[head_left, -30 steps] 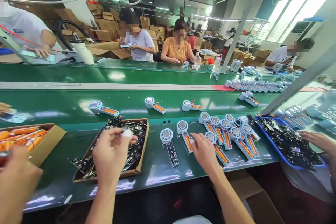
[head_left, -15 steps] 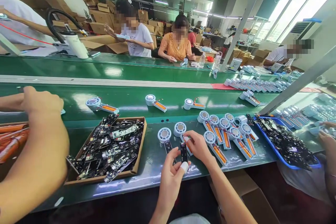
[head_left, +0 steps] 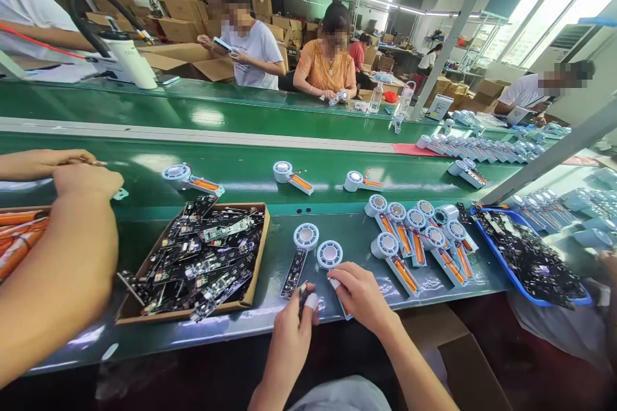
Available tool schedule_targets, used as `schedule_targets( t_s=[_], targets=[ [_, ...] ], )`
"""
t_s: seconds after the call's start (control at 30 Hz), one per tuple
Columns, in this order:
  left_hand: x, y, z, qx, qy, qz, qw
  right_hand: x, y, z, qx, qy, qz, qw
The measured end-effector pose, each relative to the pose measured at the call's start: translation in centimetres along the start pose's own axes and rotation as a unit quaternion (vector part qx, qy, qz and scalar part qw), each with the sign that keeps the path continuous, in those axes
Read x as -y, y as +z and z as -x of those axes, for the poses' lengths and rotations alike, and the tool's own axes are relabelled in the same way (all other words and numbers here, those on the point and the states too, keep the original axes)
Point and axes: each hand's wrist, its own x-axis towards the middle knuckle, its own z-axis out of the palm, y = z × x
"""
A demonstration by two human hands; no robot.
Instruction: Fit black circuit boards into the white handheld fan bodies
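My left hand (head_left: pixel 293 327), with a white covering on the thumb tip, pinches a black circuit board (head_left: pixel 303 298) on edge above the bench's front edge. My right hand (head_left: pixel 364 295) is closed at the handle of a light-blue handheld fan (head_left: pixel 330 255), its fingers hiding most of the handle. Beside it on the left lies another fan (head_left: pixel 306 237) with a black circuit board (head_left: pixel 294 273) along its handle. Several fans (head_left: pixel 415 219) with orange batteries in their open handles are grouped to the right of my right hand.
A cardboard box (head_left: pixel 263 257) of circuit boards stands on the left, and a blue tray (head_left: pixel 501 270) of boards on the right. Several fans (head_left: pixel 289 173) lie on the green conveyor (head_left: pixel 231 186). A co-worker's arm (head_left: pixel 72 237) reaches in at left; a metal post (head_left: pixel 544 148) slants at right.
My left hand has moved down and left with the circuit board, now turned on edge. My right hand has shifted slightly lower, and the left fan's handle with its board is now uncovered.
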Motion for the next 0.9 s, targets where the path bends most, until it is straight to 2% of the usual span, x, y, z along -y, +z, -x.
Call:
schedule_targets(
  t_s=[0.07, 0.17, 0.37, 0.53, 0.67, 0.77, 0.9],
  targets=[
    [-0.4, 0.5, -0.1, 0.021, 0.001, -0.02, 1.0, 0.1, 0.0, 0.0, 0.001, -0.02, 0.024, 1.0],
    [-0.7, 1.2, -0.2, 0.012, 0.017, -0.045, 0.999, 0.5, 0.0, 0.1, -0.001, -0.033, 0.057, 0.998],
    [-0.6, 1.4, -0.7, -0.001, 0.043, -0.055, 0.998, 1.9, -0.1, -0.2, 0.002, -0.017, 0.145, 0.989],
    [-0.3, 1.4, -0.9, -0.033, 0.118, -0.087, 0.989, 2.8, -0.7, -0.8, 0.052, 0.007, 0.175, 0.983],
    [0.6, 1.4, -0.7, -0.058, 0.21, -0.143, 0.965, 3.4, -0.6, -1.3, 0.076, 0.029, 0.205, 0.975],
    [1.0, 1.0, -0.7, -0.035, 0.244, -0.189, 0.951, 3.5, -0.5, -1.5, 0.081, 0.048, 0.19, 0.977],
    [0.7, -0.3, -1.2, 0.028, 0.244, -0.183, 0.952, 2.6, -1.2, -1.6, 0.086, 0.048, 0.096, 0.99]
  ],
)
